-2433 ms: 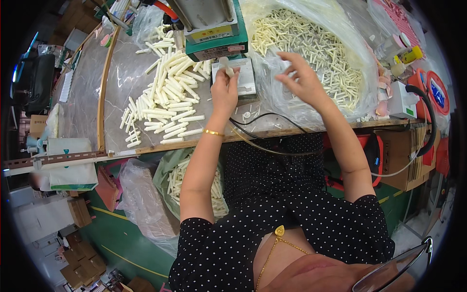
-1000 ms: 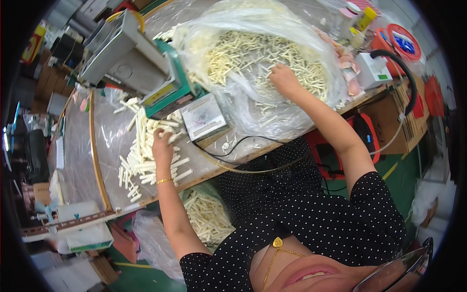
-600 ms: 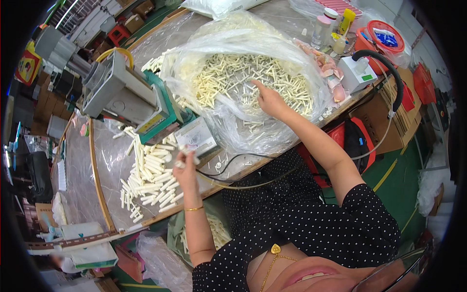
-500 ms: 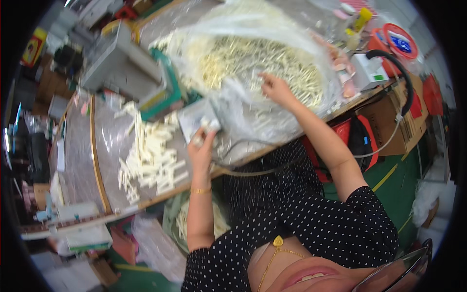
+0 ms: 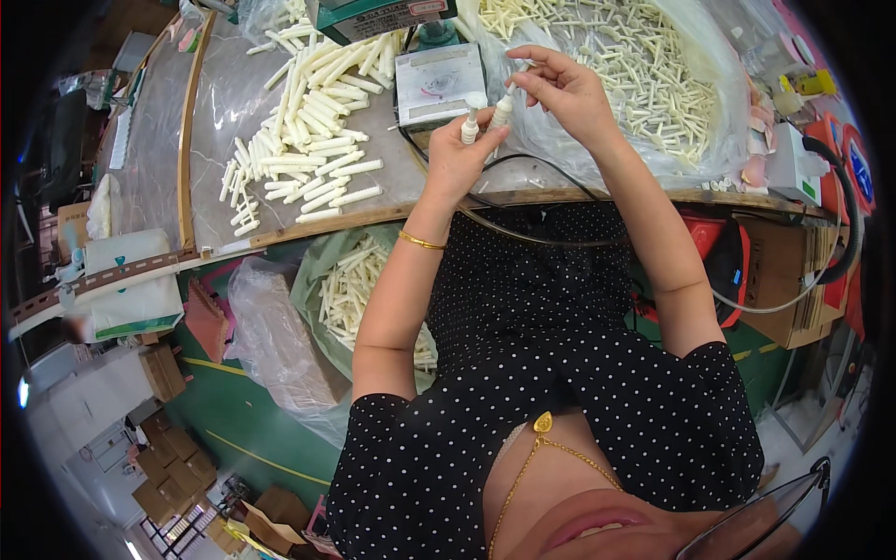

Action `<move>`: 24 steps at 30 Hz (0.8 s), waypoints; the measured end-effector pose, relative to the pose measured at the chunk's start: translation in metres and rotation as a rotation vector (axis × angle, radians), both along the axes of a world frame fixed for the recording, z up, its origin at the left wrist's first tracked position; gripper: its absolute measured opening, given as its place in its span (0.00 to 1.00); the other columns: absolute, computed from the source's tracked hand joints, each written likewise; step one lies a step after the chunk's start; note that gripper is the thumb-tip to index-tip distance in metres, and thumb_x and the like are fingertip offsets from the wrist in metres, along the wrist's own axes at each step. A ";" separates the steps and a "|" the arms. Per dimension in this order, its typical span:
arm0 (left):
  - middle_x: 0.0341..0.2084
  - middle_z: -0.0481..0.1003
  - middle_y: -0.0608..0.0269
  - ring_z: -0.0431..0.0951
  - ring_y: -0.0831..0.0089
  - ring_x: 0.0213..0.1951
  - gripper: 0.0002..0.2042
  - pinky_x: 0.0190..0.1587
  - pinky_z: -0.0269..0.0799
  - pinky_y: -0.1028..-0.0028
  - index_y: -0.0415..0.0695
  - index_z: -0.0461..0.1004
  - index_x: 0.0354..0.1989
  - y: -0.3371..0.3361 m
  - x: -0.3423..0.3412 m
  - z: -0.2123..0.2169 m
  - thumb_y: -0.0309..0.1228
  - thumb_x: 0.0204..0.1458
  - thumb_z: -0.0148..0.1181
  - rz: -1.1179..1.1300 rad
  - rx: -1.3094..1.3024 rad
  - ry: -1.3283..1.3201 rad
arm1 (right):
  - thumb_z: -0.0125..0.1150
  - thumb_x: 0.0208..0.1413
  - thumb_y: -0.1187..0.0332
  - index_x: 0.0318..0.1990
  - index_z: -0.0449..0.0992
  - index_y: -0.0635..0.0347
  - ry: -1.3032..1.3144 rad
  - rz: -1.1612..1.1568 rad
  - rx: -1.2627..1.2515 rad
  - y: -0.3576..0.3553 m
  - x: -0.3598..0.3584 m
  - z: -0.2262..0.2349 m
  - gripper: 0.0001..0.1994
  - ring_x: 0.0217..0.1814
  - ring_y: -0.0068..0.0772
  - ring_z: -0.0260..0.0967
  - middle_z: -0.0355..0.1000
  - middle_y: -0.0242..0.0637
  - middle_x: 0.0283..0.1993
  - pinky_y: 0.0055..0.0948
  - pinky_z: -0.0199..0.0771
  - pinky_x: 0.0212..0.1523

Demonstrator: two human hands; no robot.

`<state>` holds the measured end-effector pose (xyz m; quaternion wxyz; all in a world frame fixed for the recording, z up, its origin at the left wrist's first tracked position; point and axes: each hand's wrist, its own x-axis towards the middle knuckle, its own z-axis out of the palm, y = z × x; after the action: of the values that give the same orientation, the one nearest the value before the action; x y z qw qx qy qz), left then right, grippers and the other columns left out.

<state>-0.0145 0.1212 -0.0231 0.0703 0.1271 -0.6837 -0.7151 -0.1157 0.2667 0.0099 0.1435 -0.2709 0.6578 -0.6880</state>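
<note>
- Nearest the camera: a green plastic bag (image 5: 322, 280) hangs below the table edge, holding loose cream plastic tubes (image 5: 353, 285); a clear plastic bag (image 5: 271, 336) sits just beside it on the left.
- Wooden-edged work table (image 5: 308, 227): a black cable (image 5: 523, 213) loops along its front edge, under both forearms.
- Left hand (image 5: 455, 161): raised above the table edge; fingers closed around a short cream plastic tube (image 5: 470, 126), held upright, its tip showing above the fist.
- Right hand (image 5: 567, 91): thumb and fingertips pinch a second cream plastic piece (image 5: 503, 110); this piece stands tilted, just beside the tube in the left hand; contact between the two pieces cannot be determined.
- Behind the hands: a small grey metal box unit (image 5: 439, 82) rests on the table; a green-based machine (image 5: 373, 14) stands beyond it.
- Left of the unit: a pile of long cream sticks (image 5: 303, 140) lies spread on the transparent table cover.
- Right, farther back: a large clear plastic sack (image 5: 695, 112) filled with small cream parts (image 5: 644, 84).
</note>
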 end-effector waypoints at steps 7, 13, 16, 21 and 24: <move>0.29 0.75 0.69 0.69 0.85 0.29 0.15 0.32 0.65 0.85 0.36 0.74 0.43 -0.001 -0.002 0.006 0.25 0.45 0.63 -0.052 0.098 -0.019 | 0.58 0.52 0.69 0.49 0.71 0.61 -0.262 -0.009 -0.122 0.001 -0.003 0.000 0.16 0.22 0.11 0.56 0.74 0.31 0.33 0.12 0.55 0.22; 0.30 0.75 0.68 0.69 0.85 0.30 0.16 0.33 0.66 0.85 0.35 0.73 0.44 0.001 -0.012 0.002 0.25 0.45 0.63 -0.082 0.127 -0.011 | 0.58 0.52 0.70 0.49 0.70 0.61 -0.298 -0.055 -0.143 0.003 -0.004 0.000 0.16 0.21 0.11 0.55 0.74 0.31 0.32 0.12 0.54 0.21; 0.29 0.74 0.68 0.69 0.85 0.30 0.15 0.32 0.66 0.84 0.35 0.74 0.43 0.000 -0.014 -0.003 0.25 0.45 0.63 -0.083 0.120 0.025 | 0.58 0.52 0.71 0.48 0.72 0.59 -0.056 -0.068 -0.048 0.004 -0.003 0.004 0.15 0.22 0.11 0.57 0.73 0.29 0.31 0.12 0.57 0.22; 0.27 0.74 0.69 0.69 0.86 0.29 0.14 0.31 0.66 0.84 0.36 0.75 0.41 -0.006 -0.016 -0.010 0.25 0.45 0.64 -0.055 0.007 0.036 | 0.58 0.51 0.73 0.46 0.74 0.56 0.276 -0.140 0.118 -0.001 0.001 -0.001 0.13 0.26 0.14 0.63 0.73 0.29 0.29 0.15 0.65 0.27; 0.27 0.74 0.70 0.68 0.86 0.28 0.13 0.31 0.65 0.83 0.37 0.76 0.39 -0.005 -0.017 -0.005 0.25 0.44 0.64 -0.008 -0.114 0.083 | 0.57 0.52 0.73 0.47 0.74 0.56 0.285 -0.158 0.103 -0.006 0.002 -0.003 0.13 0.24 0.13 0.61 0.71 0.28 0.29 0.14 0.63 0.25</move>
<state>-0.0312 0.1161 -0.0277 0.1026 0.0904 -0.7205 -0.6799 -0.1138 0.2610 0.0071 0.0079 -0.3056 0.7252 -0.6169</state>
